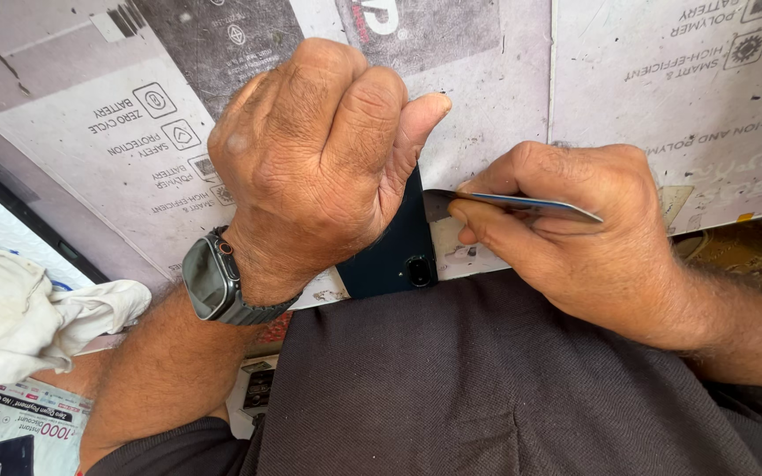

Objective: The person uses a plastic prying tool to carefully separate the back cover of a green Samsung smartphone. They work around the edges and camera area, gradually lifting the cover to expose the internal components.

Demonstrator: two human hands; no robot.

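My left hand (324, 163) is closed around a dark blue phone (396, 256), holding it on edge against the printed white worktop (504, 88); the phone's camera lens shows at its lower corner. A dark smartwatch (213, 280) sits on that wrist. My right hand (575, 220) pinches a thin plastic card (531, 206) flat between thumb and fingers, with the card's tip pointing left at the phone's side edge. Whether the card is inside the seam is hidden by my left hand.
A crumpled white cloth (28, 308) lies at the left. My lap in dark grey fabric (487, 388) fills the lower middle. A printed leaflet (19, 427) and a small black item (15, 454) sit at the bottom left.
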